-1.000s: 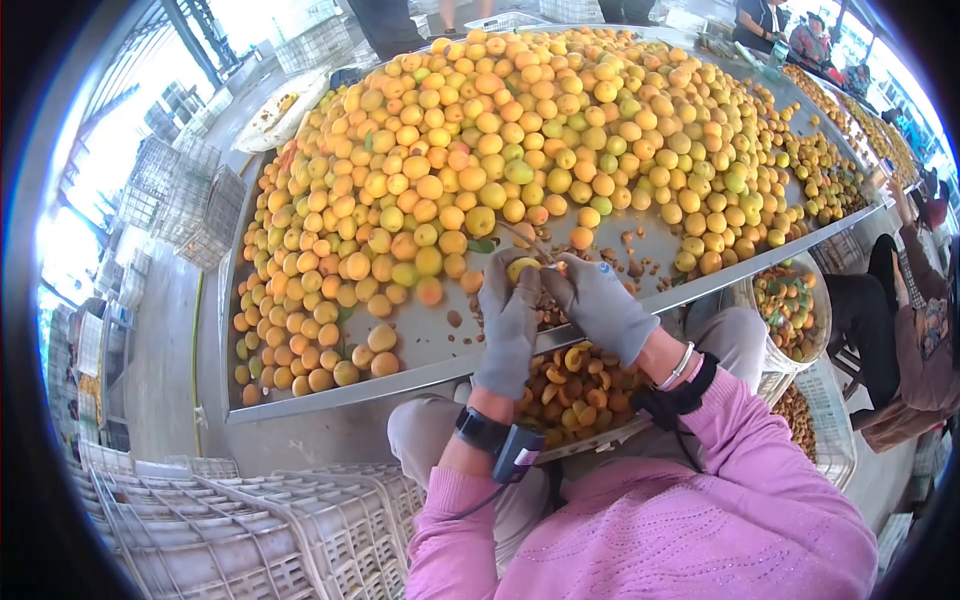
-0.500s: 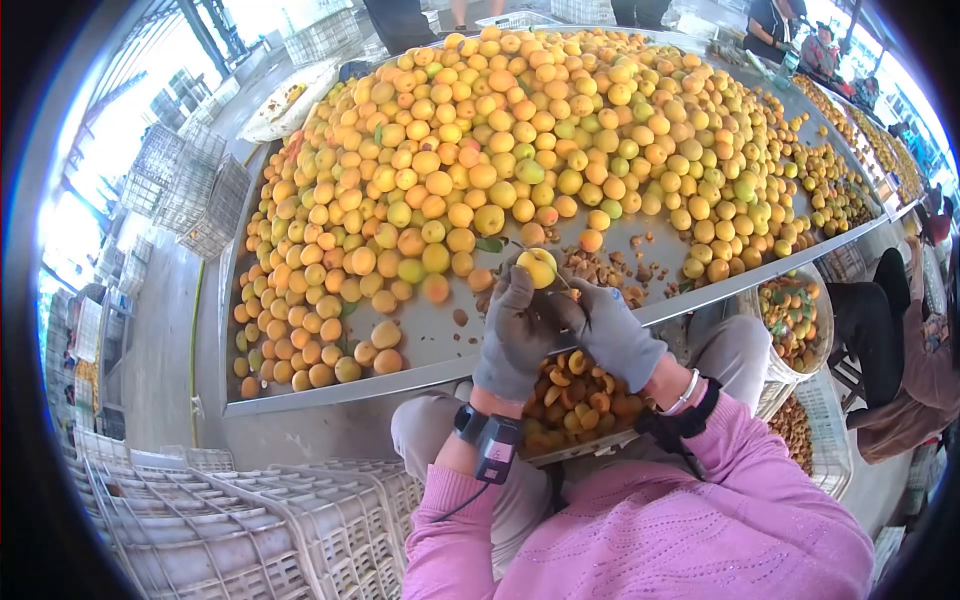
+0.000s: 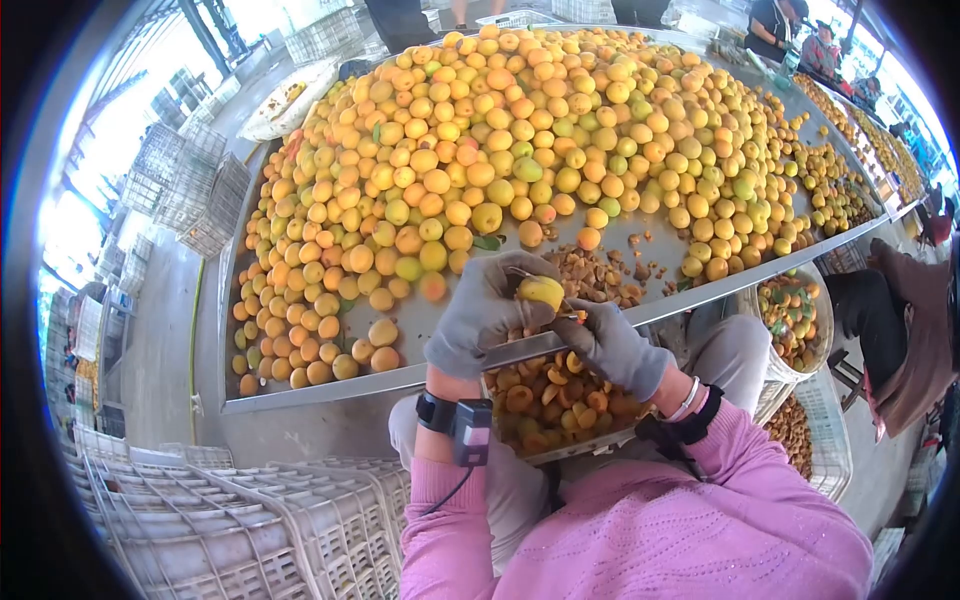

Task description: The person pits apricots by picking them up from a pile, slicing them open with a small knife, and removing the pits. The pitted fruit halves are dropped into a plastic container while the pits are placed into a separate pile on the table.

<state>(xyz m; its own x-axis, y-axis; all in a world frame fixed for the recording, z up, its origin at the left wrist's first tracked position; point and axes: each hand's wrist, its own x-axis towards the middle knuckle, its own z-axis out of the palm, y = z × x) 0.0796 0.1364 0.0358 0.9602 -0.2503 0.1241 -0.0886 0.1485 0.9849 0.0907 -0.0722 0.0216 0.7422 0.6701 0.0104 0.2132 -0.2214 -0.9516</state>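
Observation:
In its grey glove, my left hand (image 3: pixel 478 312) is closed around a yellow apricot (image 3: pixel 541 291), just above the table's near edge. My right hand (image 3: pixel 622 347), gloved too, is closed close beside the fruit. A small tool with an orange-red part (image 3: pixel 579 316) shows at its fingertips; the fingers hide the rest. Below both hands, a crate of apricot halves (image 3: pixel 572 402) sits against my lap. Brown apricot pits (image 3: pixel 597 277) lie on the metal table just beyond the fruit in hand.
A large heap of whole apricots (image 3: pixel 480 140) covers much of the metal table (image 3: pixel 330 392). White plastic crates (image 3: pixel 270 520) stand at lower left. On the right are a basket of fruit and leaves (image 3: pixel 795 325) and a seated person's dark-clad leg (image 3: pixel 860 315). More people sit at far right.
My left hand has moved left and turned, so the apricot now sits lower and tilted in its fingers. My right hand has drawn slightly right and down. The person at right has shifted.

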